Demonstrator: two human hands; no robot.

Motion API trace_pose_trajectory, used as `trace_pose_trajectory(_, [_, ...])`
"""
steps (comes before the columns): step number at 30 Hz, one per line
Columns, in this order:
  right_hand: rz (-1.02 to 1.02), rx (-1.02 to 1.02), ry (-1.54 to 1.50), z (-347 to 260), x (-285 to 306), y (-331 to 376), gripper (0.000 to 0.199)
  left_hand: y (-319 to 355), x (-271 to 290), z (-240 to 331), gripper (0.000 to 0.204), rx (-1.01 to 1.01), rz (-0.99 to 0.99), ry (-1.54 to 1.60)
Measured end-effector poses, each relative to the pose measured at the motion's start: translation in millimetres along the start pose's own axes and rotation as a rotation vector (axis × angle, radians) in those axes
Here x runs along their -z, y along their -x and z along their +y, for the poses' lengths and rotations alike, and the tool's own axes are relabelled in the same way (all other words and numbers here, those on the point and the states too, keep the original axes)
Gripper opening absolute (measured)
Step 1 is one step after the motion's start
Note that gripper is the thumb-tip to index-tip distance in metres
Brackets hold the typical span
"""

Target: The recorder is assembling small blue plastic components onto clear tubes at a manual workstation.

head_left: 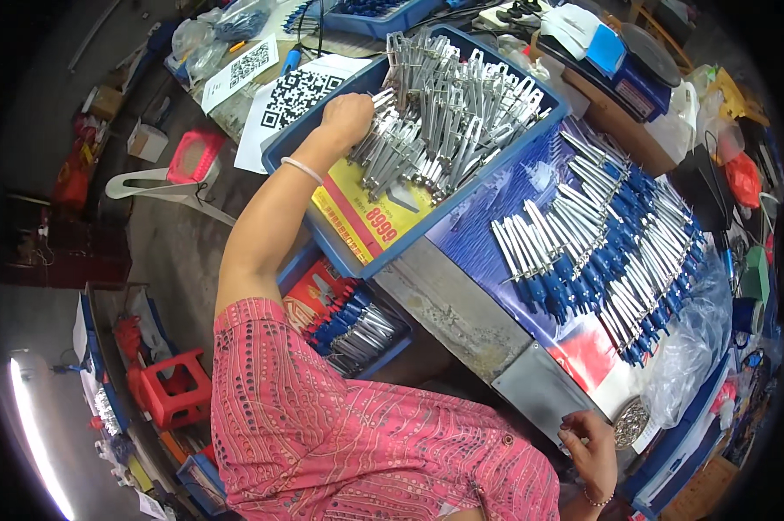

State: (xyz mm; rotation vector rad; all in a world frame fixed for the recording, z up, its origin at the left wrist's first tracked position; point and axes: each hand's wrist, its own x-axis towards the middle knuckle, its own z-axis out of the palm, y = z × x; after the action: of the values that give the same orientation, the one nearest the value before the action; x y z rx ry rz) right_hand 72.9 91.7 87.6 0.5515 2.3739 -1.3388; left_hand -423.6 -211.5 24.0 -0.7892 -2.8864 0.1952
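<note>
My left hand (348,120) reaches over the left side of a blue plastic bin (426,233). Its fingers are curled against the edge of a heap of slim silver metal pieces (461,113); what lies between the fingertips is hidden. Yellow and red printed sheet (357,213) lines the bin's near end. Low at the right, my right hand (590,447) hovers by a grey metal plate (544,391), its fingers bent with a gap to the thumb. Nothing shows between them. Beside it stands a round dish (631,422) of tiny metal parts.
Rows of silver-shafted pieces with blue ends (600,252) cover the table's right side, next to crumpled clear plastic (691,347). A lower blue bin (387,360) holds similar pieces. Printed code sheets (301,95) lie at the left. A red stool (173,386) stands on the floor.
</note>
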Motion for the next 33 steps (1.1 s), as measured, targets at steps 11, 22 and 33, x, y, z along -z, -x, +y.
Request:
trace_pose_trajectory(11, [0.011, 0.101, 0.117, 0.5, -5.4, 5.7, 0.023, 27.1, 26.1, -19.2, 0.013, 0.015, 0.074, 0.042])
trace_pose_trajectory(22, [0.066, 0.110, 0.139, 7.2, -9.0, 34.2, 0.022, 108.5, 72.5, -15.0, 0.022, 0.427, 0.203, 0.940])
trace_pose_trajectory(33, [0.056, 0.299, -1.122, -4.8, -42.4, -33.1, 0.044, 279.1, 106.2, 245.8, 0.023, 0.231, -0.613, 2.001])
